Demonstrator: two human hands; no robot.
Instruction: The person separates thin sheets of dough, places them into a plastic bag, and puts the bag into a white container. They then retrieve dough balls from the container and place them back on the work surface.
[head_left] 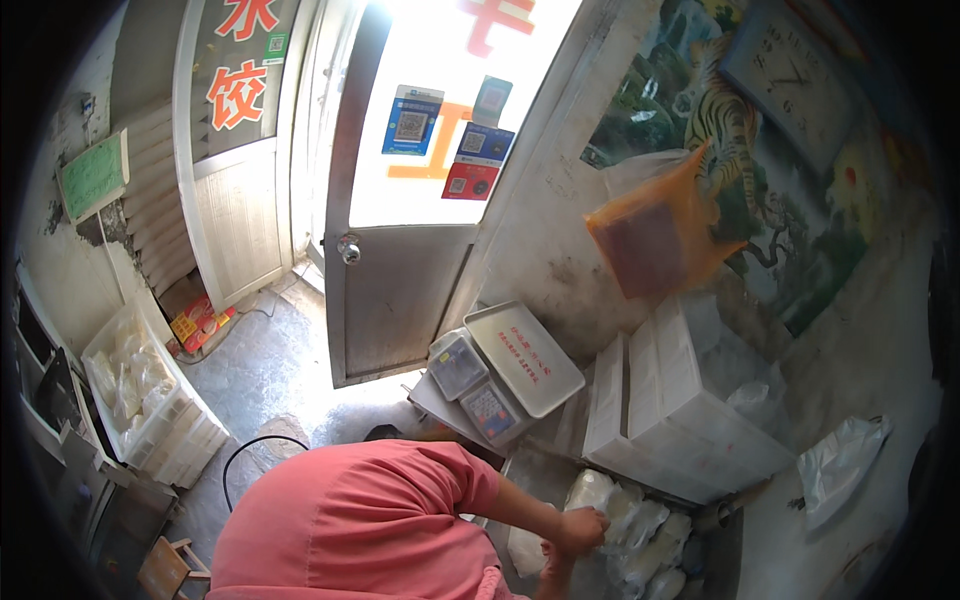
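Note:
My left arm, in a pink sleeve, reaches right into a low container of white, translucent plastic bags. The left hand is closed, its fingers curled at the edge of a pale, filled plastic bag. Just below, my right hand sits close to the left wrist, partly behind it, with its fingers mostly hidden. Beside the right hand lies another pale bag. What fills the bags is too unclear to name.
Stacked white crates stand beyond the bags. A pale tray and lidded boxes rest by the open door. An orange bag hangs on the wall. At left are a white crate and a wooden stool.

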